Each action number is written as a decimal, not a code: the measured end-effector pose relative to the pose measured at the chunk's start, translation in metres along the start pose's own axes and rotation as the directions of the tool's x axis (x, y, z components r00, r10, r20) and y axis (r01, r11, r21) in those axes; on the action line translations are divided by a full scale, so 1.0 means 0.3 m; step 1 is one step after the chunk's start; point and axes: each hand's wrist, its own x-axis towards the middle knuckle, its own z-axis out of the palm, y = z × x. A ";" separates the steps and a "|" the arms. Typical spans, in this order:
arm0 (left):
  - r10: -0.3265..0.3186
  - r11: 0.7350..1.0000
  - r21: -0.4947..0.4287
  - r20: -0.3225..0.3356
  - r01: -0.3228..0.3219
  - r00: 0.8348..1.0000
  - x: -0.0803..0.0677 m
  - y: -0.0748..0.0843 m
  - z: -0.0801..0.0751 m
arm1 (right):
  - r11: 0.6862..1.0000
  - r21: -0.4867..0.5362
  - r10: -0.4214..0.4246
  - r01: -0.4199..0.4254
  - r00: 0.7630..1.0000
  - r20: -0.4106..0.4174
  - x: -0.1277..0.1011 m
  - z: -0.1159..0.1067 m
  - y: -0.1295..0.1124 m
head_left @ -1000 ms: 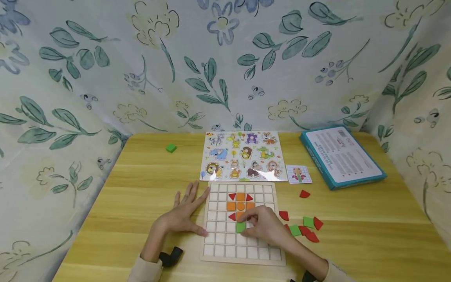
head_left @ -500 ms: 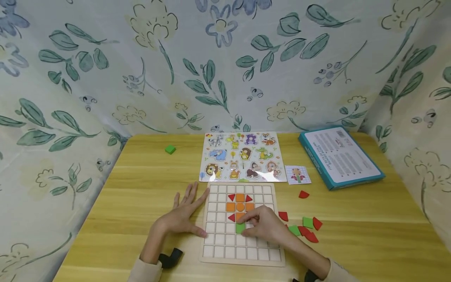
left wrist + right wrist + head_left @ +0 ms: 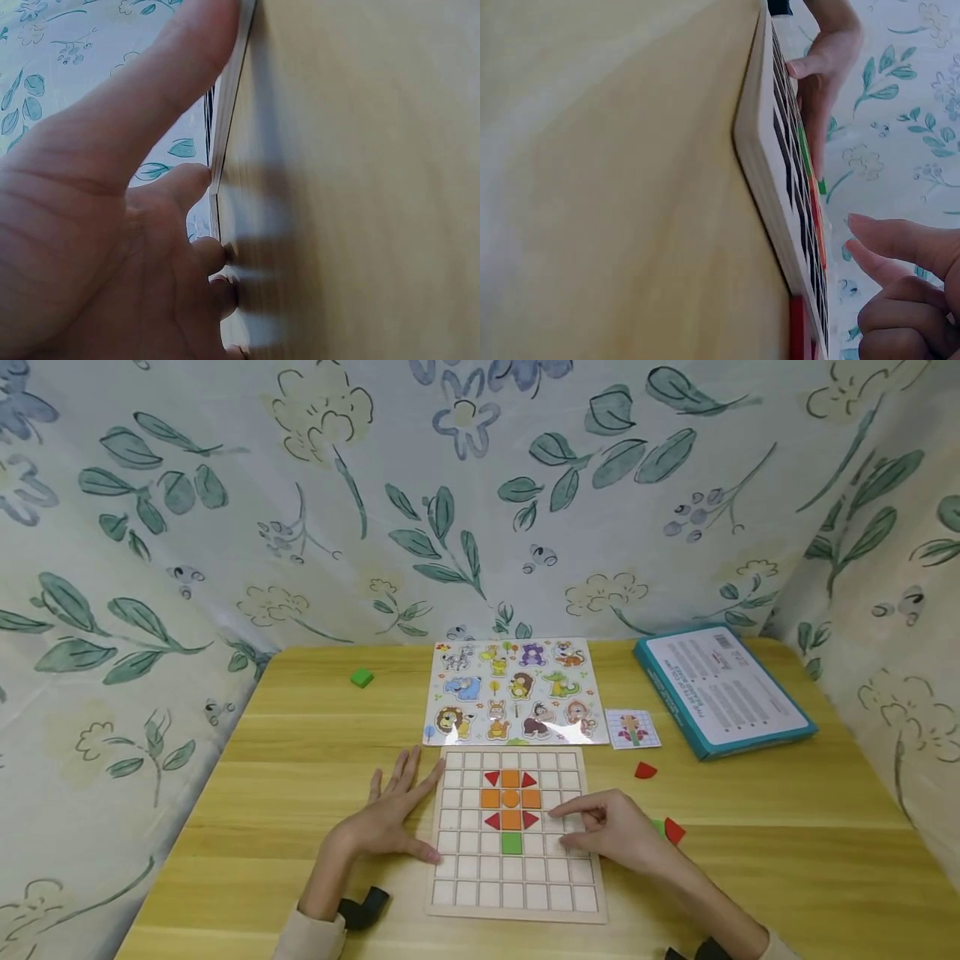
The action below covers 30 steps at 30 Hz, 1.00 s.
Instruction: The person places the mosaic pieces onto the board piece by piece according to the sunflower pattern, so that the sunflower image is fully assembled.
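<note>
A wooden grid board (image 3: 517, 914) lies flat on the table. Its cells hold orange squares (image 3: 510, 778) round an orange disc (image 3: 511, 798), red triangles (image 3: 530, 820) at the corners, and a green square tile (image 3: 512, 843) just below. My left hand (image 3: 380, 820) rests at the board's left edge, fingers spread, its thumb and index fingertip at the rim; the left wrist view has this thumb (image 3: 172, 75) along the edge. Above the board's right columns is my right hand (image 3: 630, 837), thumb and index apart with nothing between them and the other fingers bent, as the right wrist view confirms.
Right of the board lie red quarter-circle pieces (image 3: 674, 831), partly hidden by my right hand. A small pattern card (image 3: 633, 729), an animal puzzle sheet (image 3: 517, 689) and a teal-edged box (image 3: 727, 689) are behind. One green block (image 3: 362, 677) sits at the back left.
My right hand has let go of the green square tile and moved right, uncovering a red triangle beside the lowest orange square. The left hand has stayed put.
</note>
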 end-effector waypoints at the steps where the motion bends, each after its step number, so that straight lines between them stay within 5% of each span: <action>1: -0.003 1.000 0.000 0.001 0.003 1.000 -0.001 0.000 0.000 | 1.000 -0.004 0.007 -0.007 1.000 -0.013 -0.009 -0.019 0.005; 13: -0.004 1.000 -0.019 0.005 0.004 1.000 -0.002 0.003 -0.002 | 0.991 -0.037 0.120 -0.126 0.983 -0.137 -0.069 -0.215 0.096; 30: -0.011 1.000 -0.018 0.008 0.011 1.000 0.003 -0.001 -0.001 | 0.975 -0.034 0.204 -0.219 0.946 -0.253 -0.034 -0.318 0.163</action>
